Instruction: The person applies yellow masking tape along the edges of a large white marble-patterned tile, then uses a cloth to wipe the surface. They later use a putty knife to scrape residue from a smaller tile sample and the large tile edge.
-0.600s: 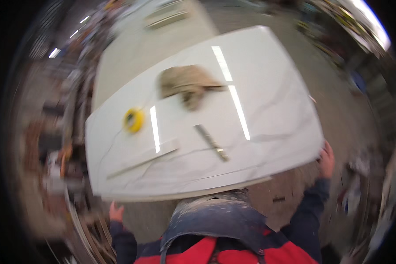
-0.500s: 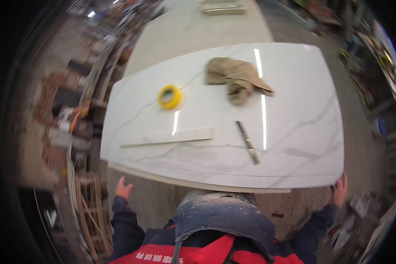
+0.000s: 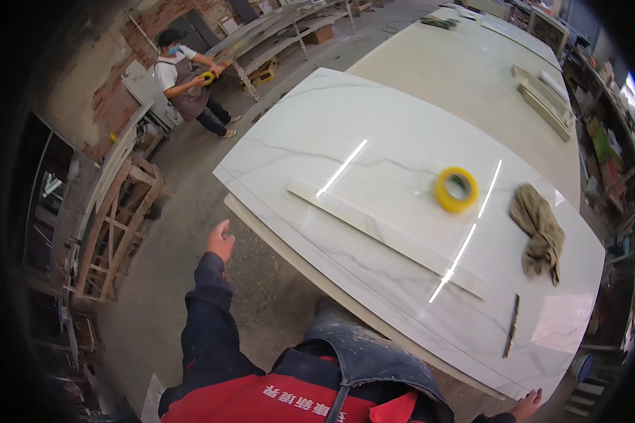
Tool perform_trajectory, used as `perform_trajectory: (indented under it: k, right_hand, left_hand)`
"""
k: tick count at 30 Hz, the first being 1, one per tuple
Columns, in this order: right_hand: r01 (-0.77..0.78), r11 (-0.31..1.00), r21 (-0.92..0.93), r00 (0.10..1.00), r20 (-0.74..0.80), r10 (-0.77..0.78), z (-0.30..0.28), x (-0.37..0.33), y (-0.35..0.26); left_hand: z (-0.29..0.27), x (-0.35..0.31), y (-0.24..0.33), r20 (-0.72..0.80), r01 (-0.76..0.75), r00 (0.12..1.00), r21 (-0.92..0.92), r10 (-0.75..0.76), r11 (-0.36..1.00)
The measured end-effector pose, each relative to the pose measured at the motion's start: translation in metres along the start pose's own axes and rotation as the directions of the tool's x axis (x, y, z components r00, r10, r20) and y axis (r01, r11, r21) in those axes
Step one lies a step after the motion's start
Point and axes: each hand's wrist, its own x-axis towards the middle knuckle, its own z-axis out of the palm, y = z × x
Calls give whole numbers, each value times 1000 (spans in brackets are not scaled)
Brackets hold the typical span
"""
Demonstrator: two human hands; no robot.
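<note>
A white marble-patterned slab (image 3: 388, 134) with grey veins lies before me on a cream-coloured tabletop edge. My left hand (image 3: 221, 241) hangs in the air beside the slab's near left edge, fingers stretched, holding nothing. Down at the near right corner, my right hand (image 3: 526, 405) has its fingers extended at the slab's edge; whether it presses on it I cannot tell. On the slab are a yellow roll of tape (image 3: 456, 189), a crumpled brown cloth (image 3: 537, 233), a slim dark stick-like tool (image 3: 511, 326) and a long narrow white strip (image 3: 388, 238).
Behind the slab stretches a long pale table (image 3: 473, 77) bearing a cream tray-like frame (image 3: 547, 106). At the far left a co-worker (image 3: 187, 77) stands by a bench (image 3: 282, 35), holding a yellow ring-shaped roll. A wooden trestle (image 3: 120, 229) stands to my left.
My view has swung left, so the slab appears tilted and shifted right, and the co-worker has come into sight. My left hand remains off the slab; my right stays by its corner.
</note>
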Motion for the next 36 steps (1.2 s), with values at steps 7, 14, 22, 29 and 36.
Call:
perform_trajectory:
  k: [7, 14, 22, 29, 36]
  right_hand:
    - [-296, 952, 72, 931, 244, 271, 80, -38, 42]
    - [-625, 759, 180, 773, 277, 571, 130, -134, -80]
    - [-718, 657, 231, 685, 402, 608, 138, -151, -80]
    - [-488, 871, 62, 872, 84, 483, 128, -196, -160]
    - [51, 994, -92, 996, 81, -43, 123, -187, -193]
  left_hand:
    - [-12, 169, -53, -12, -36, 999, -65, 35, 997]
    - [16, 264, -103, 203, -192, 959, -39, 196, 981]
    - [40, 290, -104, 475, -82, 820, -457, 320, 886]
    - [-2, 289, -146, 496, -2, 854, -299, 157, 954]
    - [8, 294, -112, 353, -268, 883, -163, 309, 950]
